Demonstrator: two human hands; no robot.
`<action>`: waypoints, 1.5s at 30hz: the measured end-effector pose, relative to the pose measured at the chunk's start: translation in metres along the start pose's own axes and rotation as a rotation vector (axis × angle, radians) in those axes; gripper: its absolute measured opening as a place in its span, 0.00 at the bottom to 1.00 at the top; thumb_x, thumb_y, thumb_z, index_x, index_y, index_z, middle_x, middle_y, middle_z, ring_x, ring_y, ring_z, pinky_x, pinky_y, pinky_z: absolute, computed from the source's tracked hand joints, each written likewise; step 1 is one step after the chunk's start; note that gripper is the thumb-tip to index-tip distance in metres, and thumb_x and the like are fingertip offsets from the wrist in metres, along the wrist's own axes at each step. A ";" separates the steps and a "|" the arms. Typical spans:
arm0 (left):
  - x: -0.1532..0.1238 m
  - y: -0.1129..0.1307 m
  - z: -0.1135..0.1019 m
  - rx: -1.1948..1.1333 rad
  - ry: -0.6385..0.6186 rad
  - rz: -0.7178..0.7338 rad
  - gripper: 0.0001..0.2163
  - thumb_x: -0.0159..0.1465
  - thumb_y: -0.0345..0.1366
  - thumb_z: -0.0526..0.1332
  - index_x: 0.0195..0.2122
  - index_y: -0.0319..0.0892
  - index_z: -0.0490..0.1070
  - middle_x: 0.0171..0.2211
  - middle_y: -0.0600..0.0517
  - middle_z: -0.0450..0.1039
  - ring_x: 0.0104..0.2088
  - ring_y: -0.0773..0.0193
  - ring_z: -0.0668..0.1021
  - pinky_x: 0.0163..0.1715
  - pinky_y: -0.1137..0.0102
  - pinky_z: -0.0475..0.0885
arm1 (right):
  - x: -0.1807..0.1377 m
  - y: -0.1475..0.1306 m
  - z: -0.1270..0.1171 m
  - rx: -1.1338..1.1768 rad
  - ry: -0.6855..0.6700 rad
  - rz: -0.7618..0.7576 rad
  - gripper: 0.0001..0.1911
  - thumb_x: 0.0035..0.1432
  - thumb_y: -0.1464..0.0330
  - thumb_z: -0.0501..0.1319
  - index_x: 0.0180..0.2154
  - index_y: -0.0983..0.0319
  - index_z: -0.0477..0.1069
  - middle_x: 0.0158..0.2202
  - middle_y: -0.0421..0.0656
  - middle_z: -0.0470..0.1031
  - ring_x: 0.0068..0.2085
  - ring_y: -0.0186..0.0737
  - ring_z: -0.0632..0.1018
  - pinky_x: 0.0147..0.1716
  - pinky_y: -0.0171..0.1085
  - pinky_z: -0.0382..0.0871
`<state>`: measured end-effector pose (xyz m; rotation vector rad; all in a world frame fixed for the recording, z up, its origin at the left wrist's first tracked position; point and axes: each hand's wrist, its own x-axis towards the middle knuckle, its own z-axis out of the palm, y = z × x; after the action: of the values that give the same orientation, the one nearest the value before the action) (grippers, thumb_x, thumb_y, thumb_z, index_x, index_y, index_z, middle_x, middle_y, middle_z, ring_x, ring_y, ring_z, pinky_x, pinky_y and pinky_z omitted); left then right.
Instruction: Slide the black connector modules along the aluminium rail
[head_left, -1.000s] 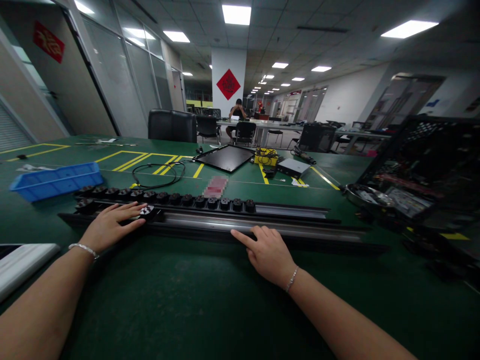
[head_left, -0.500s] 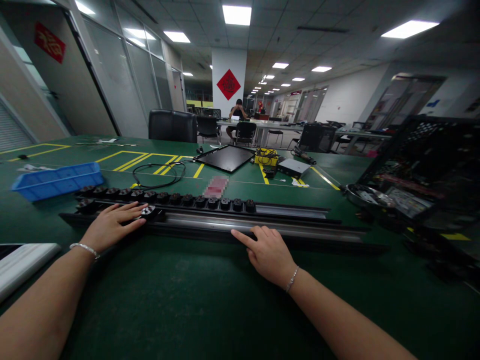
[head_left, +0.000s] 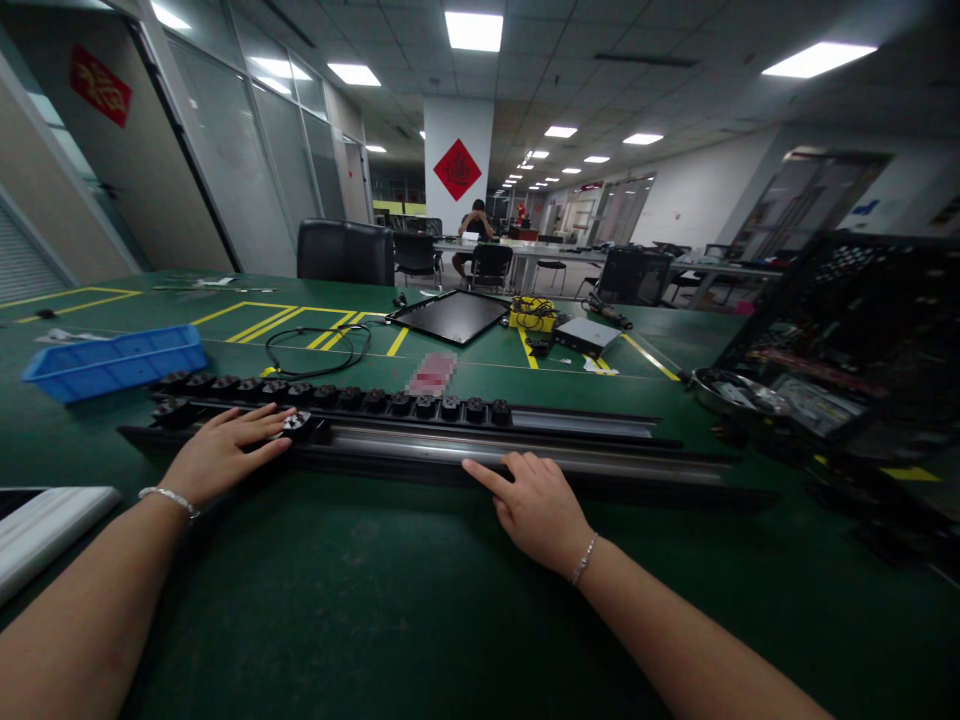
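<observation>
A long black rail with a shiny metal channel point(head_left: 540, 454) lies across the table in front of me. Stretched flat over its left part is my left hand point(head_left: 229, 447), fingers spread, covering part of the channel. Beside its fingertips sits a socket module point(head_left: 297, 423) with a pale face, touched by them. My right hand point(head_left: 541, 510) rests at the rail's near edge, index finger pointing out and touching that edge, the other fingers partly bent, nothing held. Directly behind runs a second rail point(head_left: 585, 421), carrying a row of several black socket modules point(head_left: 375, 400).
A blue bin point(head_left: 120, 362) stands at the left, near a looped black cable point(head_left: 319, 345). Farther back are a black panel point(head_left: 454, 316), a yellow basket point(head_left: 532, 313) and a grey box point(head_left: 589, 335). An open computer case point(head_left: 847, 340) stands at the right. A person point(head_left: 476, 222) sits far off.
</observation>
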<state>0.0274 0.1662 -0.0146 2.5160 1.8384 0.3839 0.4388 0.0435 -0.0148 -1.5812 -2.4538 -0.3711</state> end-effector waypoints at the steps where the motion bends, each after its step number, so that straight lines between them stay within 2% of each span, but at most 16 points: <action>1: 0.000 0.001 0.000 -0.002 -0.004 -0.007 0.29 0.57 0.55 0.47 0.54 0.47 0.67 0.58 0.53 0.63 0.62 0.57 0.59 0.61 0.56 0.49 | 0.000 0.000 0.000 -0.001 -0.003 0.001 0.31 0.59 0.69 0.53 0.62 0.45 0.52 0.43 0.45 0.69 0.40 0.42 0.66 0.38 0.40 0.54; 19: 0.000 0.003 0.001 -0.051 0.031 -0.006 0.35 0.54 0.61 0.45 0.54 0.44 0.68 0.57 0.52 0.65 0.62 0.55 0.61 0.62 0.55 0.49 | 0.000 0.001 0.001 0.007 -0.002 -0.006 0.32 0.58 0.70 0.54 0.62 0.45 0.51 0.43 0.45 0.68 0.40 0.42 0.66 0.38 0.40 0.54; 28: -0.003 0.009 0.002 -0.091 0.131 -0.069 0.33 0.53 0.63 0.47 0.48 0.46 0.73 0.56 0.52 0.67 0.58 0.49 0.66 0.58 0.53 0.59 | 0.000 0.000 0.000 0.009 -0.012 -0.004 0.32 0.57 0.70 0.53 0.62 0.45 0.51 0.44 0.45 0.68 0.41 0.42 0.66 0.38 0.40 0.54; 34: -0.001 0.008 0.003 -0.109 0.143 0.011 0.36 0.53 0.65 0.45 0.48 0.43 0.73 0.54 0.49 0.70 0.57 0.53 0.67 0.60 0.56 0.57 | 0.000 0.000 0.000 0.013 -0.009 -0.005 0.32 0.58 0.70 0.53 0.62 0.45 0.51 0.43 0.45 0.68 0.40 0.42 0.66 0.38 0.40 0.53; 45: 0.000 0.008 0.002 -0.111 0.138 0.020 0.39 0.53 0.67 0.44 0.49 0.41 0.72 0.53 0.48 0.70 0.57 0.52 0.68 0.59 0.55 0.58 | 0.000 0.000 0.001 0.019 -0.008 0.000 0.32 0.58 0.70 0.53 0.62 0.45 0.51 0.43 0.45 0.68 0.41 0.42 0.66 0.38 0.40 0.53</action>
<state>0.0353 0.1636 -0.0150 2.4931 1.7814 0.6573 0.4392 0.0438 -0.0160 -1.5785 -2.4558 -0.3413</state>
